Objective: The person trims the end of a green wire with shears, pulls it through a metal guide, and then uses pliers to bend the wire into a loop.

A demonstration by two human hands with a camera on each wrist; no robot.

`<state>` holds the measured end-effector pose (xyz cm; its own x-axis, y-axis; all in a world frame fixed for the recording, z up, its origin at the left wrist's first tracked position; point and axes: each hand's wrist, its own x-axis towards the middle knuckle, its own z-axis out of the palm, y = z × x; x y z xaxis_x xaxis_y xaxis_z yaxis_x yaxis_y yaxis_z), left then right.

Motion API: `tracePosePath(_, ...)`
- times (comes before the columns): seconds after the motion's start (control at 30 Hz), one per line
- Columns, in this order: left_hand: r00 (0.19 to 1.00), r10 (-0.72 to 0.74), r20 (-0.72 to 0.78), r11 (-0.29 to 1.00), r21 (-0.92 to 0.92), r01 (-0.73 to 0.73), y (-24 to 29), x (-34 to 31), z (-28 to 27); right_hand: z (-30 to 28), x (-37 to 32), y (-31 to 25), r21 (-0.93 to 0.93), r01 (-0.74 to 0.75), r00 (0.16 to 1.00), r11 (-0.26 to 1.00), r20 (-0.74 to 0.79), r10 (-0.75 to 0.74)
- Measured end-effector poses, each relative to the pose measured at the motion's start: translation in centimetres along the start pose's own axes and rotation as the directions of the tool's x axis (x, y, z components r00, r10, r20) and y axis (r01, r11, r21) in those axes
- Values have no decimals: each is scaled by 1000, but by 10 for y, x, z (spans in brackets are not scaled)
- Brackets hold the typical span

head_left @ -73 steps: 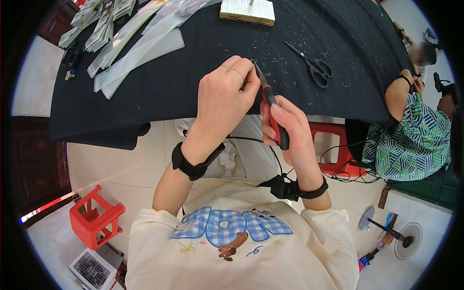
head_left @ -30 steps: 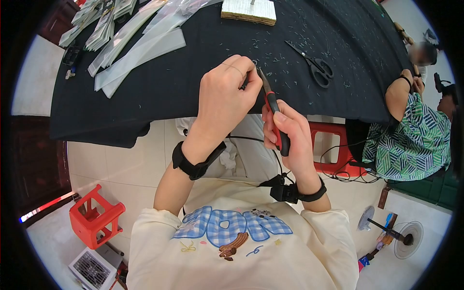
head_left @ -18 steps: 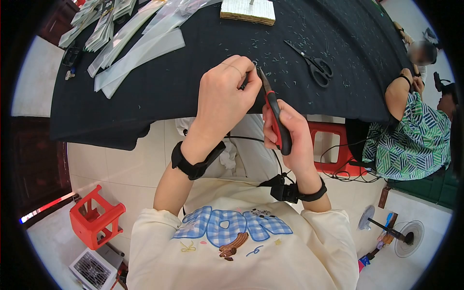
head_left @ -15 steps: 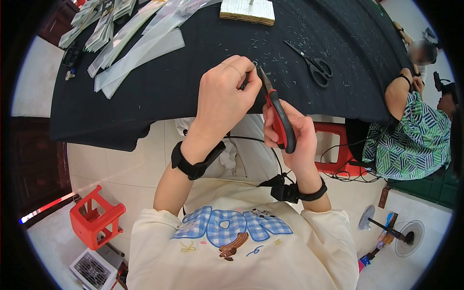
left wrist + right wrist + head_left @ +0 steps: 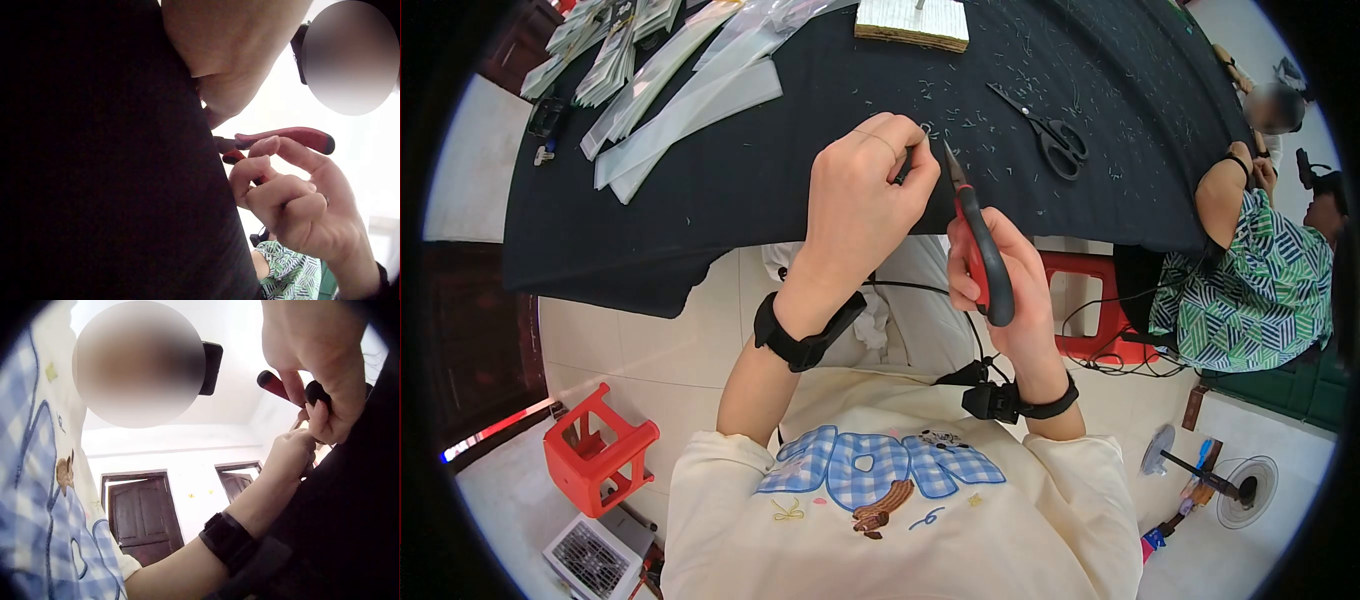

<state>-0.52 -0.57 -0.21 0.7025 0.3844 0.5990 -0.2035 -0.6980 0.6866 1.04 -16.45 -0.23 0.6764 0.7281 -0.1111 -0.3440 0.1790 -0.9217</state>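
Note:
In the head view my left hand is held over the front of the black-covered table, thumb and index finger pinching a small dark thing. Most of it is hidden by the fingers, and I cannot tell its kind. A tiny pale loop shows right at the fingertips. My right hand grips pliers with red and black handles and narrow metal jaws. Their tips point up and left, just right of my left fingertips. From the left wrist, the pliers' handles appear spread apart, with the right hand's fingers around them.
Black scissors lie on the black cloth to the right, among several scattered clippings. A block of layered board stands at the back. Clear plastic sleeves lie on the left. Another person sits on the right.
The pliers' tips have drawn back a little to the right, away from my left fingertips, and their handles have turned in my right hand. My left hand has hardly moved.

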Motion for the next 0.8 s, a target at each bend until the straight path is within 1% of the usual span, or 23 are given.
tracePosePath(0.1,1000,-3,1,1000,-6,3,0,0,0,1,0,1,-11,-17,1000,1000,7,17)
tracePosePath(0.17,1000,-4,-1,1000,-11,4,0,0,0,4,1,2,10,9,1000,1000,-4,-9)
tracePosePath(0.4,1000,3,10,1000,0,-3,0,0,0,5,5,2,-3,10,1000,1000,-2,-10)
tracePosePath(0.6,1000,16,16,1000,-4,-16,0,0,0,9,7,1,29,27,999,999,-22,-27)
tracePosePath(0.67,1000,20,16,1000,-6,-20,0,0,1,8,8,2,88,4,1000,996,5,-4)
tracePosePath(0.7,1000,18,15,1000,-3,-18,0,0,1,8,8,2,88,4,1000,996,5,-4)
tracePosePath(0.77,1000,16,14,1000,0,-16,-1,0,1,9,8,2,186,-29,999,982,-13,32)
tracePosePath(0.8,1000,20,12,1000,6,-20,-1,0,1,10,8,2,187,-29,999,982,-14,32)
